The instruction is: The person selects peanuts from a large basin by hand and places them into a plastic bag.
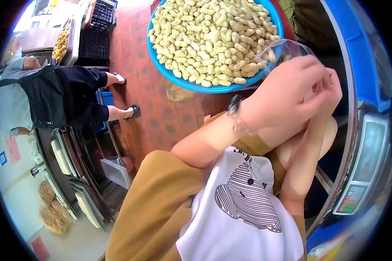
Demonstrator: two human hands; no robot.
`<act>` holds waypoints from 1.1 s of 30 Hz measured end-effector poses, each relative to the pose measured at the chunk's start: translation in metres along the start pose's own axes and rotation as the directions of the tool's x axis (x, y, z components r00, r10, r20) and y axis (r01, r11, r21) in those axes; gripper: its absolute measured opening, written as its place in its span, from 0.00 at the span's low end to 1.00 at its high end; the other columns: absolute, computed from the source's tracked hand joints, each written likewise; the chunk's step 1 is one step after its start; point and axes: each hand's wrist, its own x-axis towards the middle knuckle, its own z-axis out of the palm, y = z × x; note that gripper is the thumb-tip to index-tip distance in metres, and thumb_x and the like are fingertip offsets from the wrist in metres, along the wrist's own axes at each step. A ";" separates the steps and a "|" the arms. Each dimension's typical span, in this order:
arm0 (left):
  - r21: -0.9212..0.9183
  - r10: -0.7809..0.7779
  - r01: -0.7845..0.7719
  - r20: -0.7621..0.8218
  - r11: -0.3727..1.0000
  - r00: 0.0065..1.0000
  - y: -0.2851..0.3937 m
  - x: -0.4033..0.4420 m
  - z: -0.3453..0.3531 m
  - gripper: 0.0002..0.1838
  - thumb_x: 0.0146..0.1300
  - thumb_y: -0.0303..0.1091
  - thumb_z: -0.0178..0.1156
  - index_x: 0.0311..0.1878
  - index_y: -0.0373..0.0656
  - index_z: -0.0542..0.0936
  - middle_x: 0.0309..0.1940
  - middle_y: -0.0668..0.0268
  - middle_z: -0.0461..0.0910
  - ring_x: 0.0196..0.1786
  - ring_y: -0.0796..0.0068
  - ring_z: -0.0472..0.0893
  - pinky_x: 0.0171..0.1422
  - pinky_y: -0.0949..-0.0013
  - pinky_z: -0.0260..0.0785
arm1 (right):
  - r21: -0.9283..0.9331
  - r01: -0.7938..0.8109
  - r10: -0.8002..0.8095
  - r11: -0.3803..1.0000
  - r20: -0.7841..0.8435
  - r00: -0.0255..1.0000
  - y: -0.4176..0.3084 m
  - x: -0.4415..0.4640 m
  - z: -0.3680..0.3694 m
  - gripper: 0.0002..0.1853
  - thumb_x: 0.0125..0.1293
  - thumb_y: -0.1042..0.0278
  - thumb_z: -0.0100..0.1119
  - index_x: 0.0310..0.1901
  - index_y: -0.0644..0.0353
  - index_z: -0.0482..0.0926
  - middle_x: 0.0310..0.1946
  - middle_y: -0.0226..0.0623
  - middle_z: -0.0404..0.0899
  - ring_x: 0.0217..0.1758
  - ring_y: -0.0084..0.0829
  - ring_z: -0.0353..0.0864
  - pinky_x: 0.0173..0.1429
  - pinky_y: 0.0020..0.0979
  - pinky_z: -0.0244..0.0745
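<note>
My left hand [292, 89], with a bracelet and a dark band at the wrist, is closed and meets my right hand [333, 91] above my lap. My right hand is curled and partly hidden behind the left. A small reddish spot shows between the fingers; what they hold is too small and hidden to name. Just beyond my left hand, a clear plastic bag or container [285, 48] lies at the edge of a blue basin [183, 82]. The basin is heaped with unshelled peanuts [211, 39].
On the right are a blue-edged table [366, 65] and a digital scale [361, 163]. At the left, a person [52, 95] stands near shelving, black crates [96, 43] and a tray of yellow items [62, 43]. The floor [150, 100] is red tile.
</note>
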 end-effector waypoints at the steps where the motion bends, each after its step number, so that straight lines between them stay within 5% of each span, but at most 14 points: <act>1: 0.035 -0.039 0.038 0.017 0.999 0.999 0.017 -0.004 -0.006 0.07 0.56 0.24 0.58 0.38 0.36 0.78 0.39 0.55 0.77 0.42 0.53 0.77 0.48 0.60 0.71 | 0.003 -0.021 0.021 1.000 -0.008 1.000 0.000 0.000 0.000 0.07 0.68 0.68 0.62 0.34 0.62 0.78 0.25 0.21 0.74 0.29 0.10 0.70 0.32 0.16 0.61; 6: 0.453 0.135 -0.071 -0.111 0.889 0.985 -0.006 -0.043 -0.047 0.09 0.55 0.23 0.59 0.41 0.37 0.79 0.42 0.57 0.78 0.45 0.55 0.77 0.51 0.59 0.70 | -0.038 -0.031 0.031 0.999 0.001 1.000 -0.005 -0.001 -0.001 0.07 0.69 0.70 0.60 0.33 0.62 0.77 0.23 0.22 0.73 0.26 0.12 0.68 0.31 0.17 0.62; 10: 0.824 -0.038 0.191 -0.202 0.534 0.979 -0.030 -0.070 -0.077 0.21 0.58 0.26 0.60 0.56 0.39 0.74 0.57 0.51 0.72 0.59 0.51 0.72 0.64 0.56 0.64 | -0.035 -0.035 0.036 0.999 0.013 0.999 -0.007 -0.001 0.001 0.07 0.69 0.70 0.60 0.33 0.62 0.77 0.23 0.21 0.73 0.26 0.12 0.68 0.32 0.16 0.63; 15: 0.894 -0.132 0.261 -0.228 0.365 0.965 -0.046 -0.078 -0.079 0.46 0.52 0.60 0.67 0.70 0.47 0.65 0.68 0.45 0.63 0.71 0.44 0.61 0.74 0.44 0.49 | -0.071 -0.021 0.022 0.997 0.001 1.000 -0.006 -0.002 0.002 0.07 0.69 0.69 0.60 0.34 0.62 0.77 0.24 0.21 0.74 0.26 0.12 0.69 0.32 0.17 0.64; 22: 0.901 -0.049 0.343 -0.343 0.265 0.938 -0.071 -0.058 -0.075 0.39 0.53 0.55 0.66 0.66 0.48 0.70 0.64 0.47 0.69 0.68 0.47 0.65 0.74 0.46 0.50 | -0.092 -0.045 0.045 0.995 -0.007 0.999 -0.009 -0.005 0.002 0.08 0.69 0.69 0.60 0.33 0.63 0.77 0.25 0.21 0.73 0.26 0.12 0.67 0.32 0.16 0.62; 29: 0.916 -0.059 0.260 -0.254 0.305 0.965 -0.072 -0.049 -0.075 0.27 0.56 0.40 0.62 0.61 0.49 0.75 0.57 0.53 0.73 0.64 0.51 0.68 0.61 0.51 0.64 | -0.048 -0.014 0.014 0.999 0.011 1.000 -0.004 -0.005 0.003 0.08 0.69 0.70 0.60 0.33 0.63 0.77 0.25 0.19 0.72 0.27 0.10 0.65 0.31 0.16 0.59; 33: 0.935 -0.057 0.227 -0.220 0.271 0.974 -0.070 -0.049 -0.074 0.24 0.57 0.41 0.62 0.59 0.50 0.76 0.50 0.57 0.73 0.59 0.54 0.69 0.56 0.53 0.65 | -0.043 -0.020 0.020 0.999 0.004 1.000 -0.007 -0.005 0.004 0.07 0.68 0.71 0.61 0.33 0.63 0.77 0.24 0.19 0.71 0.27 0.09 0.64 0.31 0.15 0.58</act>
